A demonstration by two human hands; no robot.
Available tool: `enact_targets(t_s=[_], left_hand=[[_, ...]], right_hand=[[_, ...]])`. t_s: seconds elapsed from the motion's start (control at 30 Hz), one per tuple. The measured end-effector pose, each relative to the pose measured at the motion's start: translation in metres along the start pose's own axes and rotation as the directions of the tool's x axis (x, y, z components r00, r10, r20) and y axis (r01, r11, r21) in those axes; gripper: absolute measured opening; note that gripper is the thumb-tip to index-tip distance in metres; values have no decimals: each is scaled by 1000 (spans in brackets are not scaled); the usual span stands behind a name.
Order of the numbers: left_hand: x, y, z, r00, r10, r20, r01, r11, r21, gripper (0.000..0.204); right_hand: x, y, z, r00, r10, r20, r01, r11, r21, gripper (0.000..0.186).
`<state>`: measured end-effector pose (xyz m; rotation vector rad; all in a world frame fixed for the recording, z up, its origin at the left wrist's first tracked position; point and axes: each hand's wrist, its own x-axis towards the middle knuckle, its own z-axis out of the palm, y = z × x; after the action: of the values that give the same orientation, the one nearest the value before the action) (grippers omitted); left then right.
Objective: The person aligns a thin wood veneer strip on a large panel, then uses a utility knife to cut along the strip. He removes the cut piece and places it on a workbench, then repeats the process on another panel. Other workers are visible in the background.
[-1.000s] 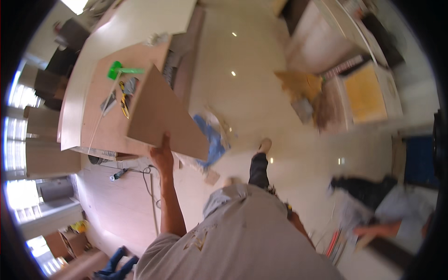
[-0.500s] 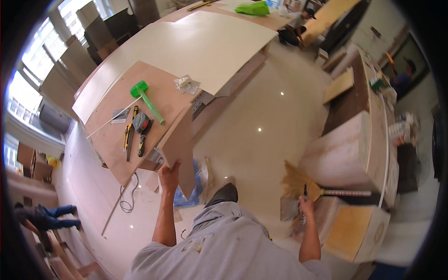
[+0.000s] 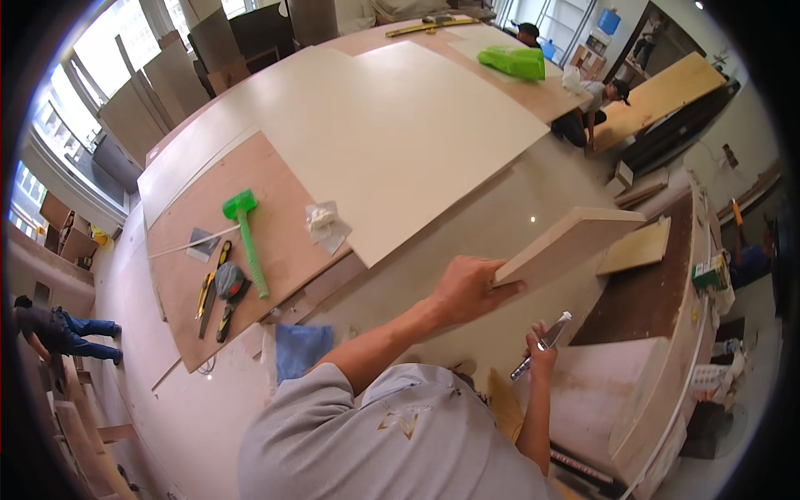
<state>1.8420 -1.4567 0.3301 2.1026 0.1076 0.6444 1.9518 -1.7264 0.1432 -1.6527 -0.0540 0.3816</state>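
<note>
My left hand [image 3: 471, 287] grips the near end of a pale wooden board [image 3: 575, 242], held out over the floor beside the worktable. My right hand [image 3: 540, 357] is closed on a silver metal tool [image 3: 557, 329] with a flat upper end, held low at my right side. On the plywood sheet [image 3: 179, 300] at the table's near-left part lie a green mallet [image 3: 247, 233], a tape measure [image 3: 229, 283], a yellow-handled knife [image 3: 202, 296], other hand tools and a small clear bag [image 3: 325, 225].
A white panel [image 3: 417, 142] covers much of the table. Wooden cabinetry [image 3: 608, 383] stands at my right. A blue cloth [image 3: 304, 346] lies below the table's edge. Workers crouch or bend at upper right [image 3: 592, 108] and left [image 3: 67, 333]. Panels [image 3: 142, 108] lean by windows.
My left hand has swung rightward with the board, away from the table's near edge toward the cabinetry. My right hand has come up with the metal tool. The view has shifted toward the table.
</note>
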Motion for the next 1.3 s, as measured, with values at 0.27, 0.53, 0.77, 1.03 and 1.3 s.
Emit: enact_targets(t_s=[0.27,0.53,0.77,1.03,1.3], left_hand=[[142,28,41,999,-22,-35,4,894,-447,21],[268,7,84,983,-30,-184,-66,866,-495,21],[310,-85,33,870,-272,-412,-92,730,-678,23],[305,-237,21,758,-492,-429,-303,316,-899,54],[304,-351,13,535,-693,-483,-575,120,-809,61]], right_hand=[[170,-121,-41,932,-298,207,343,911,-228,59],[314,-183,-58,930,-261,258,304,942,-145,35],[409,-287,-9,857,-377,351,497,785,-369,29],[431,-402,143,653,-458,603,757,379,-532,23],[442,-403,293,287,-551,784,936,-14,-353,19]])
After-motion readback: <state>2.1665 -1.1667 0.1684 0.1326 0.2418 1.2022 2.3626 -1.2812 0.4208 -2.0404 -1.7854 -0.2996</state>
